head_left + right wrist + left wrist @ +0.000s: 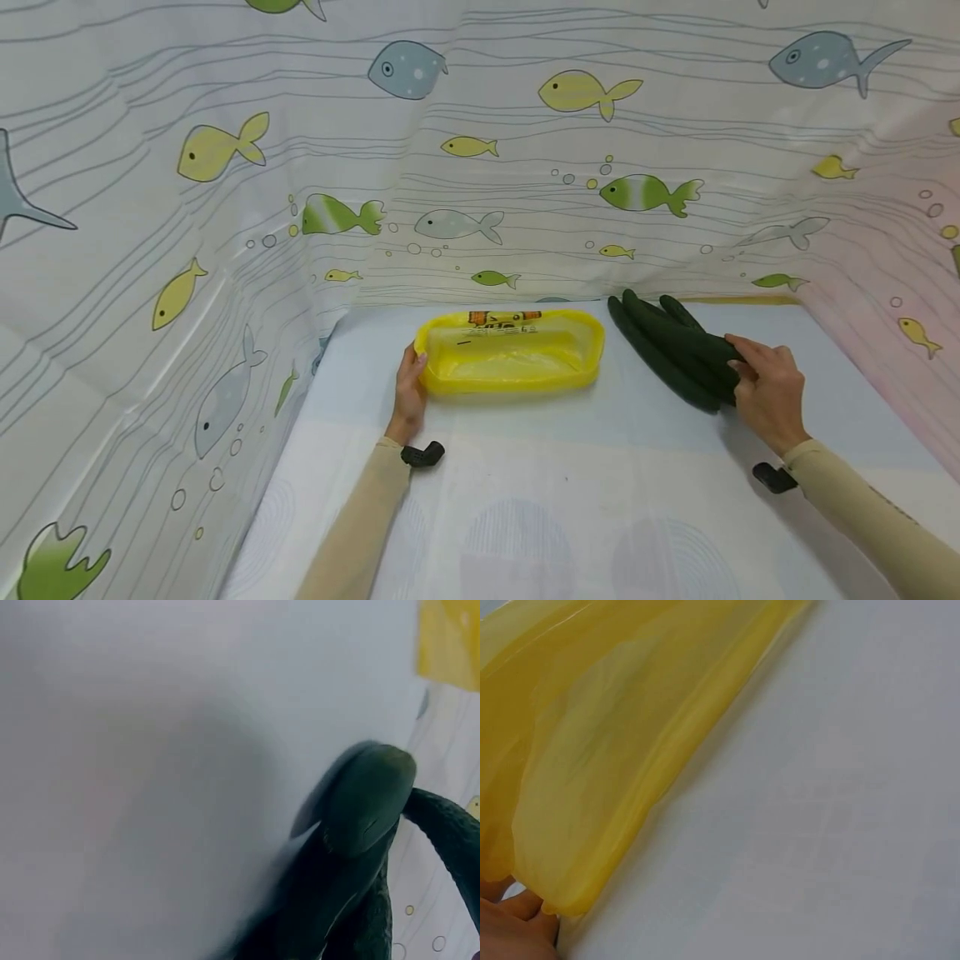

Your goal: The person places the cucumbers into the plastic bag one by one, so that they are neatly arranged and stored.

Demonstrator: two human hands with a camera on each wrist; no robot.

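A yellow plastic bag (517,385) lies on the table with its wide mouth spread open and its rim folded over. My left hand (408,396) holds the bag's left end, thumb over the rim. In the left wrist view, those fingers (525,911) show at the bag's lower corner. To the right of the bag lies a pile of several long dark green cucumbers (660,358). My right hand (772,396) grips the near end of the top cucumber (705,346). The right wrist view shows a rounded cucumber end (367,799) close up; the hand is nearly out of that view.
White table (525,467) with faint printed shapes extends in front of both arms. A fish-patterned curtain (450,183) rises behind the table and along both sides. Black wrist cameras (423,454) sit at both cuffs.
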